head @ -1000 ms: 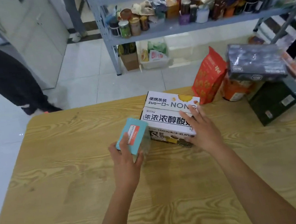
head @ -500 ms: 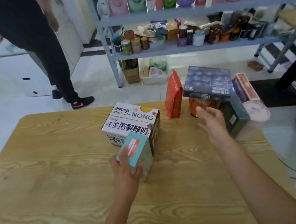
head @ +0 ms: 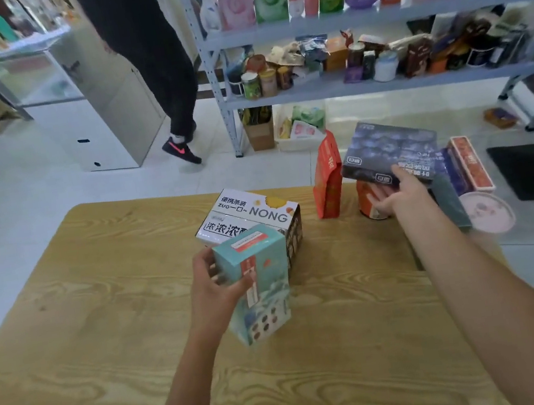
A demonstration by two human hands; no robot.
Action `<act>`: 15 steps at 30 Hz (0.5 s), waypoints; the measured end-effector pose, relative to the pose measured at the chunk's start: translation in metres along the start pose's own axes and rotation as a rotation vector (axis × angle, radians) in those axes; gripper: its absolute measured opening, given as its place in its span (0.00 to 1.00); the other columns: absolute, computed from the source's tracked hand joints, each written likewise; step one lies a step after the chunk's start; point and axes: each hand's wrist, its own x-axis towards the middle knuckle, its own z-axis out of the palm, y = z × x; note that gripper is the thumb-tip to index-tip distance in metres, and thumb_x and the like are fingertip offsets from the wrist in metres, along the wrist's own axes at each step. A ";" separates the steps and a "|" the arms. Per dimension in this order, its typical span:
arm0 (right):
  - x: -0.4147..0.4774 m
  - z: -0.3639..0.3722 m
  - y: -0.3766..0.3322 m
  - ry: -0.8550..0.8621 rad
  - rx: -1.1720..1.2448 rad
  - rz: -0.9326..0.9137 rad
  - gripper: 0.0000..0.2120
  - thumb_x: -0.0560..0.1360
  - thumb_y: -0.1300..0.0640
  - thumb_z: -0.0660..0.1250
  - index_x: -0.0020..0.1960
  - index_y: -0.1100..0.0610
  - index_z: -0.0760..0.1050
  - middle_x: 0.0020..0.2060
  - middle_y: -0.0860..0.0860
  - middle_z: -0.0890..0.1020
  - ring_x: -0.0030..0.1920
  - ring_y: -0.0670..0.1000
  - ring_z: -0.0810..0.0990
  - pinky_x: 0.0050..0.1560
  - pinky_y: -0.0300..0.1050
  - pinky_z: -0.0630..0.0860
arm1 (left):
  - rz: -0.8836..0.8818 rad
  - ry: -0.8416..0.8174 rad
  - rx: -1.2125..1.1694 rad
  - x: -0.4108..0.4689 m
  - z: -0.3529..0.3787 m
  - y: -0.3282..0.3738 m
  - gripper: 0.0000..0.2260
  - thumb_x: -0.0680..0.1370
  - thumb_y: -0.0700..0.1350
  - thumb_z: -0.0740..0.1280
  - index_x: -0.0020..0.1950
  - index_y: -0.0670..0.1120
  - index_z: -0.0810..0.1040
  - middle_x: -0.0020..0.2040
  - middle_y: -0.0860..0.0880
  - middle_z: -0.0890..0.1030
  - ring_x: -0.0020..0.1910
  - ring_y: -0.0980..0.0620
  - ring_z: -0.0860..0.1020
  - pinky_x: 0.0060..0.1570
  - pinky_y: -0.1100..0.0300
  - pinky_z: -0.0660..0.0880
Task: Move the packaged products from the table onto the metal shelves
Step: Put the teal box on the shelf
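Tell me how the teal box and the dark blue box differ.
The teal box is tall, upright and slightly tilted; the dark blue box lies flat and wide. The teal box is in the left hand; the dark blue box sits atop an orange can, gripped by the right hand. Both are printed cartons, each held by one hand.

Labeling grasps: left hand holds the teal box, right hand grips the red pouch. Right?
Wrong on the right hand. Head view: left hand holds the teal box; right hand grips the dark blue box, not the red pouch beside it.
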 end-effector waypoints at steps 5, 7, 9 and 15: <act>-0.018 -0.004 0.002 -0.111 -0.058 -0.114 0.06 0.76 0.59 0.68 0.48 0.59 0.71 0.55 0.57 0.79 0.59 0.57 0.78 0.66 0.57 0.71 | -0.003 0.030 -0.200 0.001 0.003 0.019 0.24 0.69 0.37 0.75 0.61 0.45 0.71 0.52 0.50 0.80 0.44 0.60 0.79 0.38 0.66 0.77; -0.026 -0.009 0.000 -0.182 -0.164 -0.189 0.09 0.75 0.59 0.68 0.54 0.58 0.72 0.53 0.57 0.79 0.55 0.57 0.79 0.63 0.59 0.73 | 0.003 0.030 -0.257 0.001 0.005 0.022 0.26 0.67 0.42 0.78 0.62 0.46 0.73 0.51 0.49 0.81 0.45 0.57 0.79 0.38 0.65 0.78; -0.035 -0.014 -0.002 -0.252 -0.238 -0.274 0.18 0.75 0.58 0.68 0.64 0.56 0.71 0.54 0.55 0.80 0.53 0.55 0.80 0.57 0.59 0.76 | 0.010 0.034 -0.279 -0.001 0.005 0.025 0.29 0.64 0.51 0.77 0.63 0.47 0.74 0.51 0.48 0.82 0.46 0.55 0.80 0.38 0.62 0.79; -0.063 -0.020 0.014 -0.298 -0.354 -0.557 0.06 0.76 0.56 0.67 0.52 0.50 0.75 0.51 0.50 0.82 0.50 0.51 0.81 0.50 0.49 0.77 | 0.047 0.083 -0.287 -0.014 -0.005 0.030 0.29 0.66 0.57 0.72 0.64 0.47 0.75 0.51 0.46 0.82 0.47 0.51 0.79 0.38 0.60 0.79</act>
